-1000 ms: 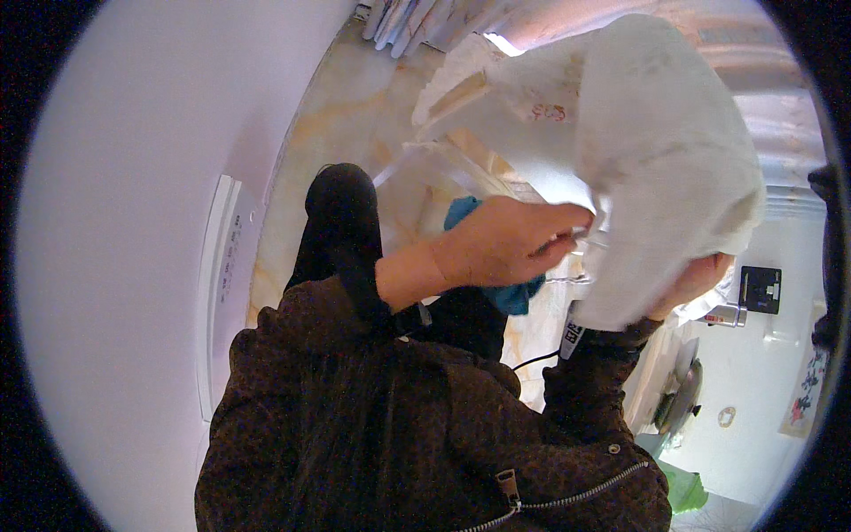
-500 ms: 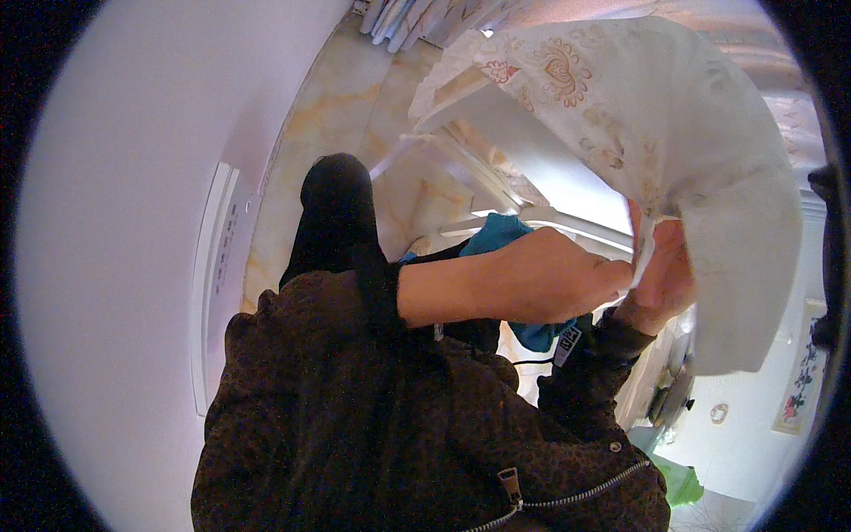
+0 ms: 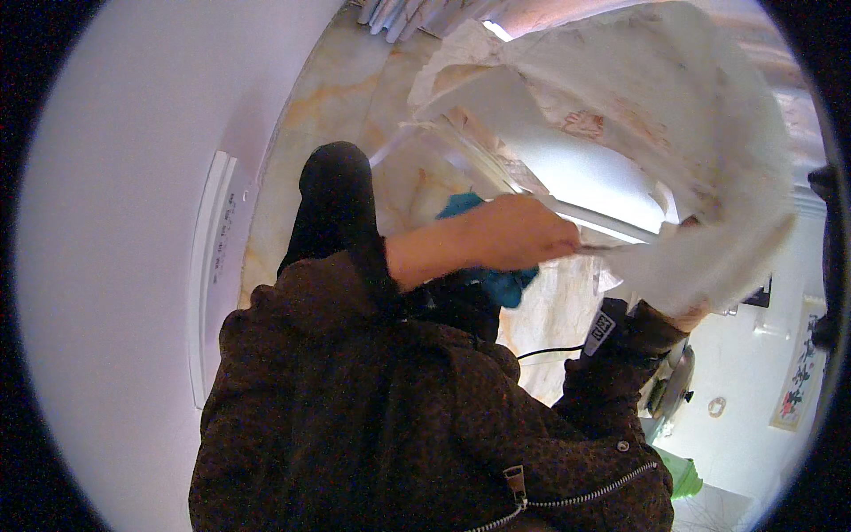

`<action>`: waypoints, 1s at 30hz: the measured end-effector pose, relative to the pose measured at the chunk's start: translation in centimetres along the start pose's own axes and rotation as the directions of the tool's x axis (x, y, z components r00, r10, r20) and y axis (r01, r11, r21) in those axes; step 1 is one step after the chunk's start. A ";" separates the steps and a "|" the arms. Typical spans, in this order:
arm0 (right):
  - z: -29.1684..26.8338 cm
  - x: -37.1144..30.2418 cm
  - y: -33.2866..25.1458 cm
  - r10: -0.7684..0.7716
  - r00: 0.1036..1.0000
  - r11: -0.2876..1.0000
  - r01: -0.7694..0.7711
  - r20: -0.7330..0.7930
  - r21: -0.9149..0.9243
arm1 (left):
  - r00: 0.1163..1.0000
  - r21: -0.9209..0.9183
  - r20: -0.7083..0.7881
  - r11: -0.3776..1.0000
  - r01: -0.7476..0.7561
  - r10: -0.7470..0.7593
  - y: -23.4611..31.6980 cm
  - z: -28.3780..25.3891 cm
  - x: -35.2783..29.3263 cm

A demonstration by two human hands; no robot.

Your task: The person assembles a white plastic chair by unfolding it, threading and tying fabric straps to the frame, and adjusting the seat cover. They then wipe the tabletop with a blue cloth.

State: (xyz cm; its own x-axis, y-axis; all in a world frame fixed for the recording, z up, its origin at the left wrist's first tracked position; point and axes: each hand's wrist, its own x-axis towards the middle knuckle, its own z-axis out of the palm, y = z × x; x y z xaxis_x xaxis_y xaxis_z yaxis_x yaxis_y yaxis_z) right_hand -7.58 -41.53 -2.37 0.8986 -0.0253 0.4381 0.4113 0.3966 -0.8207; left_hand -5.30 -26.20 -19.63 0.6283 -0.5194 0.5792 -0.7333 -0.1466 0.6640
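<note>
A white cloth [image 3: 700, 124] with reddish-orange printing was spread in the air at the upper right, arched around a glossy white panel [image 3: 576, 182] and blurred along its lower folds. From its near edge a thin strand [image 3: 603, 250] ran straight to the left hand [image 3: 527, 232]; blur hid whether this was a hem or a cord. The left fingers were curled into a tight fist around the strand's end. The right hand [image 3: 691, 317] lay mostly behind the cloth, only a part near the wrist showing, so how its fingers stood could not be told. Teal fabric [image 3: 510, 288] showed just below the left hand. Near the right wrist sat a black-and-white label [image 3: 601, 332], and a black cable [image 3: 550, 351] curved to the left of it. Farther out were the marbled floor [image 3: 341, 93], the person's black-clad leg [image 3: 332, 204] and a pale wall [image 3: 133, 222].
</note>
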 end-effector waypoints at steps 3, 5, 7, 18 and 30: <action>-1.6 0.9 -2.0 0.020 0.938 0.977 -0.092 0.345 0.193 | 0.993 -0.030 -0.106 0.998 0.051 -0.054 -3.6 -1.8 -1.4; -2.1 0.9 -3.8 0.066 0.951 0.886 -0.195 0.303 0.420 | 0.985 -0.010 -0.100 0.990 0.141 -0.141 -6.0 -3.5 -2.3; -2.5 0.5 -4.9 0.068 0.919 0.847 -0.259 0.388 0.465 | 0.958 0.001 -0.165 0.971 0.240 -0.236 -8.4 -5.5 -3.7; -4.0 -0.4 -7.4 -0.046 0.958 0.948 -0.047 0.282 0.315 | 0.707 0.015 -0.251 0.728 0.686 -0.661 -16.3 -6.8 -6.6; 0.2 -0.3 -5.7 0.039 0.944 0.708 -0.258 0.328 0.658 | 0.709 0.284 -0.367 0.654 0.701 -0.601 -19.9 -3.0 -4.5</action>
State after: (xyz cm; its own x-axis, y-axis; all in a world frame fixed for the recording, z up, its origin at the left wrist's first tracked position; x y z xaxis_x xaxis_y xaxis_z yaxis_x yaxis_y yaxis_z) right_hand -10.25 -43.62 2.20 0.8139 0.2927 0.5019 -0.0413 0.8908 -0.4525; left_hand 7.26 -18.45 -34.05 0.9822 0.0290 0.1854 -0.1126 -0.6992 0.7060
